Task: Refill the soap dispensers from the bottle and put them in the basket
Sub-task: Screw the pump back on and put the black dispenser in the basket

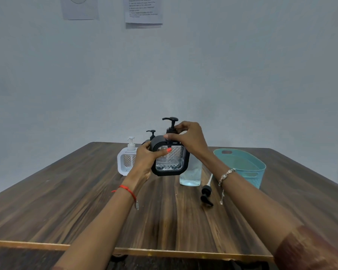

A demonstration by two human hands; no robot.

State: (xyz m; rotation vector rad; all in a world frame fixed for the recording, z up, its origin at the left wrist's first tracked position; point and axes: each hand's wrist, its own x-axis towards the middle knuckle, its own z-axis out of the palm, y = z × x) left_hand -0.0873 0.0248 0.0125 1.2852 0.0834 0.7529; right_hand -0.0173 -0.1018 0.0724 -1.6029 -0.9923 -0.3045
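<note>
A black soap dispenser point(171, 161) with a clear patterned window is held up above the table, tilted a little. My left hand point(146, 159) grips its left side. My right hand point(187, 138) is closed around the collar of its black pump point(171, 121) on top. Behind it stands a second black dispenser, of which only the pump point(151, 133) shows. A white dispenser point(126, 161) stands to the left. A clear bottle point(190, 175) without a cap stands just right of the held dispenser, and its black pump cap point(206, 193) lies on the table. The teal basket point(248, 168) is at the right.
The wooden table point(86, 201) reaches to a front edge near me. A grey wall with two paper sheets point(143, 11) rises behind it. The basket looks empty inside.
</note>
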